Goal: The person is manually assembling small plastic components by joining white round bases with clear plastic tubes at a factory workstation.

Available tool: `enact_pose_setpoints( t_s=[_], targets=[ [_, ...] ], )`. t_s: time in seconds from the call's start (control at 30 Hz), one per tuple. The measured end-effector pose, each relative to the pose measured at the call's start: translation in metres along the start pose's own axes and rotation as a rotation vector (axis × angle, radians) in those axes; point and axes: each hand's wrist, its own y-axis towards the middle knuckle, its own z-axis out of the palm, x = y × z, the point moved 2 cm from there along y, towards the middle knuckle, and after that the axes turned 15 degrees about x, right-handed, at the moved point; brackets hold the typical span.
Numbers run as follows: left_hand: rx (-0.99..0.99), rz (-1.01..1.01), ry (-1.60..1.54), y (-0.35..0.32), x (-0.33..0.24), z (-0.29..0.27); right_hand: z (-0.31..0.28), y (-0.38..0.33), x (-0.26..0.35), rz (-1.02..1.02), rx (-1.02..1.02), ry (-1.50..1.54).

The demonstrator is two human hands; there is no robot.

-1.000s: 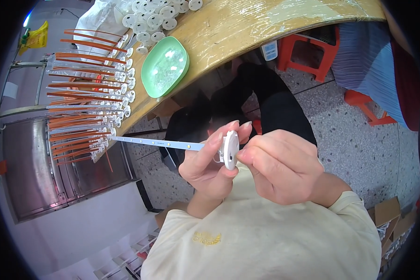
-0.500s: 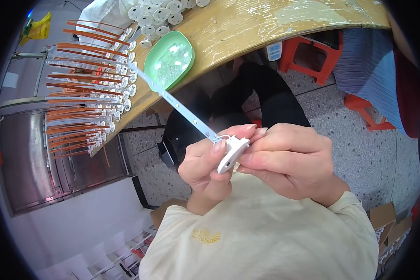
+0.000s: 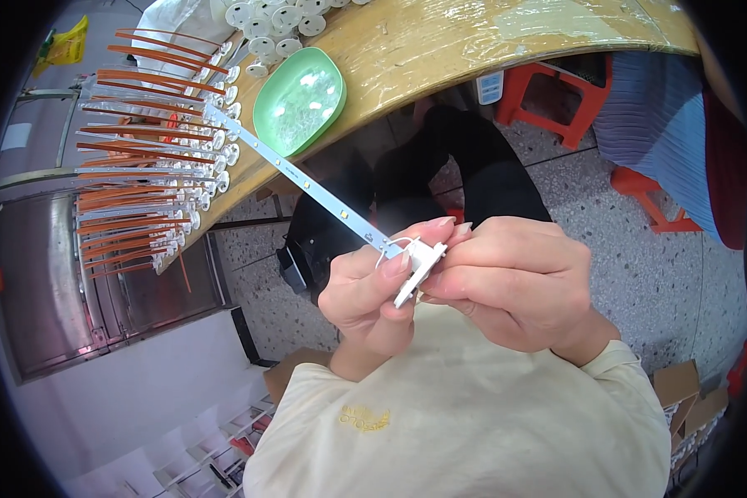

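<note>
Closest to us, our left hand (image 3: 365, 295) and right hand (image 3: 506, 278) meet in front of our cream shirt (image 3: 465, 415), both pinched on a small white plastic cap (image 3: 417, 267). The left thumb presses on its upper face near a thin white wire loop, while the right fingers curl around its far side. The cap sits on the near end of a long narrow white strip (image 3: 307, 184), which runs up and to the left from our hands, dotted with small square chips along its length.

Below our hands we see a speckled floor (image 3: 606, 249) and the dark trousers (image 3: 481, 178) of our legs. A cardboard box (image 3: 295, 378) lies near our left elbow.

Farther off, the far tip of the strip reaches over the curved wooden desk (image 3: 440, 50). On it rests a green oval tray (image 3: 300, 100), holding small clear parts. Left of the tray lie rows of finished strips with orange wires (image 3: 141, 158), each ending in a white round cap. More loose white round caps (image 3: 270, 21) are heaped at the desk's far edge. An orange stool (image 3: 556, 95) stands beyond the desk on the right.
</note>
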Motion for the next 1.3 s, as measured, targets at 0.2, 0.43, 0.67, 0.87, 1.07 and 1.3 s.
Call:
enact_pose_setpoints(
  t_s=[0.2,0.43,0.67,0.87,1.07,1.3],
  targets=[
    [-0.007,0.012,0.004,-0.001,0.0,0.001,0.001,0.0,0.002,0.009,0.015,-0.008],
    [-0.205,0.138,-0.085,0.008,0.002,0.002,-0.001,0.001,-0.001,0.026,0.044,0.063],
    [-0.046,0.035,0.009,0.0,-0.001,-0.003,0.001,0.0,0.002,0.036,0.068,0.039],
    [-0.061,0.04,-0.024,0.0,0.002,-0.002,0.0,-0.001,0.001,0.046,0.056,0.033],
    [-0.088,0.054,-0.05,0.009,0.003,0.001,-0.007,0.003,0.0,0.047,0.05,-0.026],
    [-0.09,0.001,0.079,0.006,-0.001,-0.01,0.001,-0.001,0.003,0.022,-0.042,-0.189]
  ],
)
